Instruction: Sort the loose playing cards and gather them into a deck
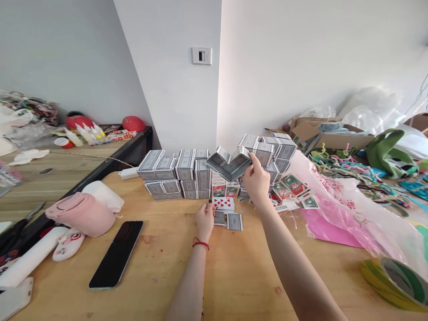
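At worktop [234, 276] centre | right hand [257, 180] pinches tilted card boxes [230, 164] above stack [187, 171] | left hand [205, 219] rests on loose cards [224, 203], grip unclear | boxes look light, stiff, slick; best held across short sides

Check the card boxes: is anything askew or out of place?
Yes. Two boxes by the right hand tilt into a V, unlike the flat stacks beside them; loose cards lie below.
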A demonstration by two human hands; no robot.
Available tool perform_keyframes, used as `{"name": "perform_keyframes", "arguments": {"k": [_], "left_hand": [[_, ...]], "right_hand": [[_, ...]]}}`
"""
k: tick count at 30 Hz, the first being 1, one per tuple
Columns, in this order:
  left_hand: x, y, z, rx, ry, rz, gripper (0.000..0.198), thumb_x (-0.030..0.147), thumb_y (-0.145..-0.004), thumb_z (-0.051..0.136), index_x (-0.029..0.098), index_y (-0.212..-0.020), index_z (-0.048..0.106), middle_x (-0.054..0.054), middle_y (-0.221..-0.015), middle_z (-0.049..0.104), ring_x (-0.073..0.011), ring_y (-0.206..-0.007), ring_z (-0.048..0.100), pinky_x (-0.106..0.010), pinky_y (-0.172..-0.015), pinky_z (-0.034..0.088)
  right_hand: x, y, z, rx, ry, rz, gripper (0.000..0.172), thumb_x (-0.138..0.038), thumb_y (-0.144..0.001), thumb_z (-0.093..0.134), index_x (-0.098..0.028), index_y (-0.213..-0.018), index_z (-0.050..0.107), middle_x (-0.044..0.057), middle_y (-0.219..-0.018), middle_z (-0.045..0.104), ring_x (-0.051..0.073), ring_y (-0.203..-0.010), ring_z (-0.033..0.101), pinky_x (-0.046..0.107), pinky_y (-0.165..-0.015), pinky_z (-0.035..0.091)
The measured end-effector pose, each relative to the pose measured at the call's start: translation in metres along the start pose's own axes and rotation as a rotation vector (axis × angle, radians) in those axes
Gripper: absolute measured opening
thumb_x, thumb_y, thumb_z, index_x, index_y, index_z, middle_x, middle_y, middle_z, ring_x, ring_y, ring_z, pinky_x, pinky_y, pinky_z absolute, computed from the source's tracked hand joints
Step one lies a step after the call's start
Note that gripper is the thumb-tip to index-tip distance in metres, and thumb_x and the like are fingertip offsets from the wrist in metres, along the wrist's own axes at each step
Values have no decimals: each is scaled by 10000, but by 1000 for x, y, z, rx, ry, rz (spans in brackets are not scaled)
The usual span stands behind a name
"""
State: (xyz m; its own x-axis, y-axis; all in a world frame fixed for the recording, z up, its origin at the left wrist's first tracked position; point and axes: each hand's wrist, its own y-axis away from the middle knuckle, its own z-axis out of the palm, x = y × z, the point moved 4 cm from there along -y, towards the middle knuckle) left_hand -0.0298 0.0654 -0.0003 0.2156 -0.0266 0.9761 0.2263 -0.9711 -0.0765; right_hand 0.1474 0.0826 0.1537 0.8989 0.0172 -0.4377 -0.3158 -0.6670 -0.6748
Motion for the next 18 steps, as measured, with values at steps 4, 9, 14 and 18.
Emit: {"name": "perform_keyframes", "arguments": {"k": [4,9,14,18], "left_hand": [[1,1,1,-19,-12,2,286,347,-747,386,172,-551,500,2,-473,494,-121,-477,473,-217,-484,332],[2,2,2,-29,-26,-7,279,338,-749,383,173,-553,495,-4,-500,515,-122,-496,481,-215,-496,335],[2,2,2,-40,-31,4,284,348,-750,379,172,-564,503,6,-470,483,-123,-474,467,-218,-488,328],[2,2,1,-41,-24,21,297,363,-754,375,173,-566,503,4,-472,484,-127,-476,468,-222,-491,330]], "right_hand": [[7,3,-13,28,-7,18,429,-185,-782,277,-180,-1157,484,1,-487,541,140,-472,498,231,-523,343],[10,7,-31,59,-99,90,387,-205,-770,313,-171,-1080,543,4,-518,550,139,-503,520,235,-548,376],[4,-8,-29,-96,-558,311,407,-189,-734,315,-165,-1087,515,-17,-481,534,122,-378,498,228,-421,403],[-19,-46,-10,-242,-794,345,420,-149,-699,337,-131,-1080,510,-19,-448,523,124,-377,526,219,-392,427]]}}
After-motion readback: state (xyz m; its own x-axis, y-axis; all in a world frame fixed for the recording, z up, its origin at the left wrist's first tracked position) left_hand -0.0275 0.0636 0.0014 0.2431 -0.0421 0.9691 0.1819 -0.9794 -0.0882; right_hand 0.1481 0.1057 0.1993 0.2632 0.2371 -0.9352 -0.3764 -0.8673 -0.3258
